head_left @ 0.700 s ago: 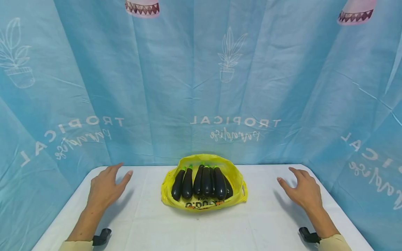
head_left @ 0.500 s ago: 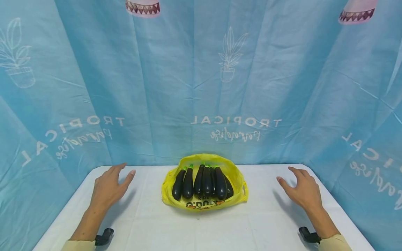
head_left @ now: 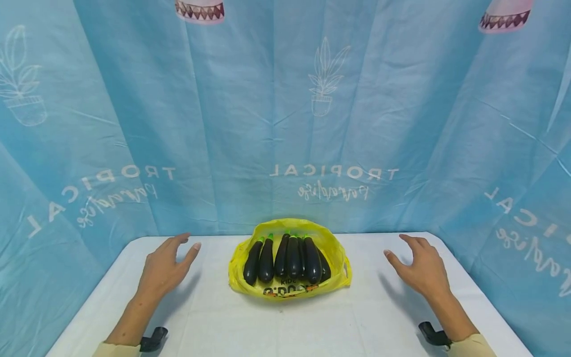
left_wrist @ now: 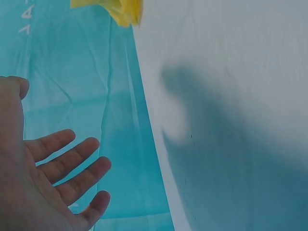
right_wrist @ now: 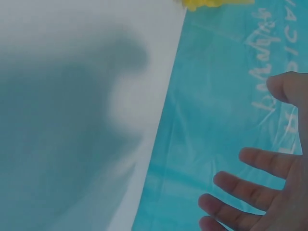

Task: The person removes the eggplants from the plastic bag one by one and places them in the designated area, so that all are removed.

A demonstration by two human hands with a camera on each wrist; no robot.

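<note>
A yellow plastic bag [head_left: 335, 248] with dark printing lies spread at the middle of the white table, its mouth facing the person. Several dark eggplants [head_left: 293, 258] with green stems lie side by side in it. To the left of the bag, my left hand [head_left: 162, 267] hovers over the table, fingers spread and holding nothing. My right hand [head_left: 424, 267] hovers likewise on the right side, thumb towards the bag. Both hands are apart from the bag. In the left wrist view the loose fingers [left_wrist: 77, 175] show, and just a corner of the bag [left_wrist: 124, 10].
The white table [head_left: 276, 329] reaches back to a blue printed curtain [head_left: 241, 124], which also hangs along both sides. Black straps with camera mounts [head_left: 153, 339] sit at the wrists. Shadows of the hands fall on the tabletop.
My left hand has moved right, towards the bag. My right hand has shifted slightly left, also towards it. The bag and eggplants lie as before.
</note>
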